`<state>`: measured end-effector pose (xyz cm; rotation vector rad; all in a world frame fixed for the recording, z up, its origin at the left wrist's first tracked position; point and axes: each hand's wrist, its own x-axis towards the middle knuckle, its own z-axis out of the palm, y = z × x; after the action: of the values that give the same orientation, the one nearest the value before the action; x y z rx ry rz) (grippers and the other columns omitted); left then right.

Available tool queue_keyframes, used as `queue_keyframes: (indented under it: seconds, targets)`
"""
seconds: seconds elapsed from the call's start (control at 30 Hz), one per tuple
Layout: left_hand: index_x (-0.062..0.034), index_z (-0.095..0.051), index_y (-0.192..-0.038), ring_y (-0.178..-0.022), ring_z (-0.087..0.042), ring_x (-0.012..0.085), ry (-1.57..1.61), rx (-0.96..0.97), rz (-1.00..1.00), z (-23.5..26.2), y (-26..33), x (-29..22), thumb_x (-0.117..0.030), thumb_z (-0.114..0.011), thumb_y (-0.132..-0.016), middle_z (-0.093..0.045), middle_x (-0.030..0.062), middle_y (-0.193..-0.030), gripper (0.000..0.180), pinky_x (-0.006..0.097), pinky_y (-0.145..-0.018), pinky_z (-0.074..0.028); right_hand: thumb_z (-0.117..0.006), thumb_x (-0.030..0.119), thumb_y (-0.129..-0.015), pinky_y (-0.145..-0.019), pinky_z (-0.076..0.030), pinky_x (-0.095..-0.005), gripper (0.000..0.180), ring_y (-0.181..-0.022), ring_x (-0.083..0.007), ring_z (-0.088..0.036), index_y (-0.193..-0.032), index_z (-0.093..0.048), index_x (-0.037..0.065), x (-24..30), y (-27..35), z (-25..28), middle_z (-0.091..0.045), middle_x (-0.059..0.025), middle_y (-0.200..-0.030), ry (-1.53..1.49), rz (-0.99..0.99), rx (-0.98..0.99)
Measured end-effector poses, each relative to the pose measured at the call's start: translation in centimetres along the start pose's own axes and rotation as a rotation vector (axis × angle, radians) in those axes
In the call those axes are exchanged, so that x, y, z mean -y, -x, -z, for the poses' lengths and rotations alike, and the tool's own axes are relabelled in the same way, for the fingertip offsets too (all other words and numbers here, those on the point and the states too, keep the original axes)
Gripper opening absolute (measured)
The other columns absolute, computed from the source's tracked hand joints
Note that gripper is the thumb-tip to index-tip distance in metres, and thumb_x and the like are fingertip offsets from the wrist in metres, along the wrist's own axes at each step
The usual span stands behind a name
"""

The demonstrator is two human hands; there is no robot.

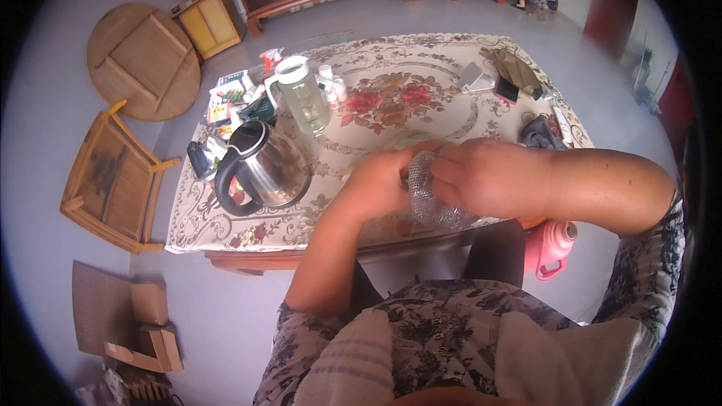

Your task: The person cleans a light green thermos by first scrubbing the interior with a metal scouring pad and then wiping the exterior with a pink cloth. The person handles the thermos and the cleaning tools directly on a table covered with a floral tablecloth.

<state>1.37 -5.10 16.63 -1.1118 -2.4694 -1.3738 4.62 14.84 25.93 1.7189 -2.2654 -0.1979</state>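
Above the near edge of the table, a round, silvery thing with a fine bumpy texture (pixel 425 199) is held between my two hands. It looks like a thick ring or the rim of a patterned glass vessel; I cannot tell which. My left hand (pixel 383 177) grips its left side. My right hand (pixel 481 177) crosses in from the right, fingers bent over and into the thing, hiding part of it. To the left of my hands stands a steel kettle with a black handle (pixel 274 169). Behind that is a clear pitcher with a white lid (pixel 304 98).
A patterned cloth covers the table (pixel 398 135). Boxes and bottles (pixel 233 98) crowd its left side. A phone (pixel 506 90) and a dark cloth (pixel 541 134) lie at the right. Below the right edge stands a pink jug (pixel 553 244). A chair (pixel 120 180) is at left.
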Motion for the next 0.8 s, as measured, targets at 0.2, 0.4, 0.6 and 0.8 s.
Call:
queue_keyframes:
  seconds: [0.2,0.4,0.6,0.8]
  targets:
    - [-0.0006,-0.043,-0.136,-0.094,-0.06,0.0097,0.443,-0.019,0.171,-0.6,1.3,2.0,0.002,-0.081,-0.065,-0.066,0.0072,-0.107,0.081,0.027,-0.081,-0.049,-0.071,0.012,-0.063,-0.065,-0.05,-0.044,0.028,-0.076,-0.0364,-0.061,-0.085,-0.057,0.001,-1.7,1.1,-1.7,-0.059,-0.0175,-0.084,-0.207,-0.48,-0.113]
    - [-0.0006,-0.038,-0.14,-0.096,-0.06,0.0102,0.325,-0.306,0.245,-2.5,3.3,1.5,0.002,-0.081,-0.067,-0.066,0.009,-0.108,0.085,0.025,-0.082,-0.049,-0.067,0.011,-0.068,-0.064,-0.05,-0.0389,0.025,-0.068,-0.0325,-0.062,-0.089,-0.06,-0.001,-0.8,1.0,-4.3,-0.061,-0.0194,-0.075,-0.561,-0.987,-0.423]
    - [-0.005,-0.043,-0.138,-0.1,-0.064,0.0164,0.345,-0.342,0.272,-3.0,4.6,1.2,-0.018,-0.087,-0.062,-0.065,0.013,-0.113,0.089,0.029,-0.084,-0.05,-0.064,0.007,-0.07,-0.068,-0.051,-0.0363,0.027,-0.071,-0.0305,-0.063,-0.096,-0.061,-0.002,2.3,1.6,-6.7,-0.063,-0.0202,-0.078,-0.696,-1.1,-0.666]
    - [-0.0057,-0.043,-0.138,-0.093,-0.066,0.0181,0.268,-0.352,0.305,-4.6,5.1,-0.2,-0.021,-0.088,-0.06,-0.066,0.0137,-0.108,0.091,0.03,-0.079,-0.052,-0.057,0.0,-0.074,-0.064,-0.05,-0.0344,0.029,-0.067,-0.0256,-0.062,-0.102,-0.059,-0.003,3.6,2.7,-6.3,-0.063,-0.0196,-0.076,-0.813,-1.298,-0.692]
